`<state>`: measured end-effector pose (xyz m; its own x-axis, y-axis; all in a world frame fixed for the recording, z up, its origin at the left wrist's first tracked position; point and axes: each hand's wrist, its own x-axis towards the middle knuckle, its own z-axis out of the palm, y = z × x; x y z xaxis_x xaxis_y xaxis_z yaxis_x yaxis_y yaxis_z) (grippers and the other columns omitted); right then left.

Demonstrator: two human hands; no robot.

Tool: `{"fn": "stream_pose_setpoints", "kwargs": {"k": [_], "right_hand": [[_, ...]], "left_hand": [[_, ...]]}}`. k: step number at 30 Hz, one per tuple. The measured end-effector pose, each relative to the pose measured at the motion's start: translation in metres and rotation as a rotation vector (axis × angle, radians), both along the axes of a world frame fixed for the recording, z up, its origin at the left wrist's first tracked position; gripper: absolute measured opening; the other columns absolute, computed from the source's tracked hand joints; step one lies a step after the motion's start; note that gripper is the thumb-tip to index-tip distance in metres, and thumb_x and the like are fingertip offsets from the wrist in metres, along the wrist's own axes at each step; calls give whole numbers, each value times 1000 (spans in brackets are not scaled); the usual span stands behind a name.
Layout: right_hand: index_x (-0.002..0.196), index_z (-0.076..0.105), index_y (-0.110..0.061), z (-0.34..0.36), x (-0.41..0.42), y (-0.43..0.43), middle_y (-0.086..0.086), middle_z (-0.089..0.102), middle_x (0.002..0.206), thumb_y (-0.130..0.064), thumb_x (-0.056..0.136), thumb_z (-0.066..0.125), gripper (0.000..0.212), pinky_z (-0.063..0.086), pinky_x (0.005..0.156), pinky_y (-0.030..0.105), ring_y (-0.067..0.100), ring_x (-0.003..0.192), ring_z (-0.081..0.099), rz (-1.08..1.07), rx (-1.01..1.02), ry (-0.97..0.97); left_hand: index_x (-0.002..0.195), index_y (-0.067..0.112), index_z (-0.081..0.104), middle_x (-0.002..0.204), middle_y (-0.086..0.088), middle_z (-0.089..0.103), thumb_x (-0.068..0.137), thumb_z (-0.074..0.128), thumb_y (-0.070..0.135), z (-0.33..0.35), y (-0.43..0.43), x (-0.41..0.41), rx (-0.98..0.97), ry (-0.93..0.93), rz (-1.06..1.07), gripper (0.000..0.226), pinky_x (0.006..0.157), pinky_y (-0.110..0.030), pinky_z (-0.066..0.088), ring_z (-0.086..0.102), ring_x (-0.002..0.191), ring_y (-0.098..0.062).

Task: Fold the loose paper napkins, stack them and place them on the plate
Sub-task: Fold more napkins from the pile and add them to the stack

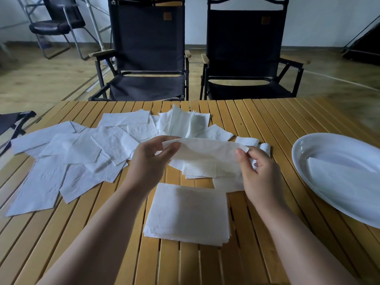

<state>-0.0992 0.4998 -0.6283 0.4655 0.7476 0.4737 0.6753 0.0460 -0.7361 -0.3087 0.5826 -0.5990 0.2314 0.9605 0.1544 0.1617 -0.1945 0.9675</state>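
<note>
Napkins point(67, 153) – matt embossed paper; plate point(304, 145) glossy; table point(267, 118) – slatted wood.

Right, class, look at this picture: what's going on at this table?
A person is folding paper napkins. The left hand and right hand pinch opposite ends of one napkin, held above the slatted table. A neat stack of folded napkins lies just in front of the person, loose napkins are scattered to the left, and the white plate on the right already holds some.

Indoor room, folding chairs point(148, 58), slatted table point(267, 120)
</note>
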Motion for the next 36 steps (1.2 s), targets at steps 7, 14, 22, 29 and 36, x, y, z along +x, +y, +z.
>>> {"fn": "stream_pose_setpoints", "kwargs": {"k": [7, 14, 22, 29, 36], "right_hand": [[90, 71, -14, 7, -1, -12, -14, 62, 66, -29, 96, 63, 18, 42, 51, 10, 3, 62, 61, 75, 15, 37], [74, 64, -19, 8, -3, -19, 8, 68, 63, -34, 93, 64, 24, 56, 61, 45, 31, 65, 66, 164, -354, 199], [65, 55, -14, 13, -8, -27, -2, 56, 52, -30, 90, 63, 31, 42, 54, 27, 13, 47, 52, 214, -779, 166], [69, 62, -14, 14, -9, -31, 0, 70, 61, -30, 91, 62, 27, 50, 64, 31, 10, 47, 54, 263, -941, 112], [71, 65, -12, 15, -10, -30, 3, 71, 64, -31, 90, 64, 27, 50, 62, 30, 11, 47, 53, 255, -923, 117]], "left_hand": [[95, 27, 75, 85, 5, 72, 95, 63, 23, 13, -4, -14, -43, 21, 21, 12, 63, -16, 49, 62, 77, -4], [86, 24, 74, 68, 13, 70, 92, 67, 24, 8, -9, -34, -188, 267, -24, 9, 55, -13, 46, 59, 59, 3], [81, 21, 76, 85, -12, 72, 88, 74, 21, -1, -6, -47, -348, 477, -183, 7, 70, -38, 54, 63, 75, -23], [87, 22, 74, 82, -5, 73, 90, 71, 24, -8, -5, -47, -350, 681, -301, 5, 56, -19, 52, 68, 67, -12], [85, 20, 74, 79, -2, 74, 88, 73, 24, -9, -1, -50, -349, 664, -249, 5, 56, -19, 51, 71, 68, -13]]}}
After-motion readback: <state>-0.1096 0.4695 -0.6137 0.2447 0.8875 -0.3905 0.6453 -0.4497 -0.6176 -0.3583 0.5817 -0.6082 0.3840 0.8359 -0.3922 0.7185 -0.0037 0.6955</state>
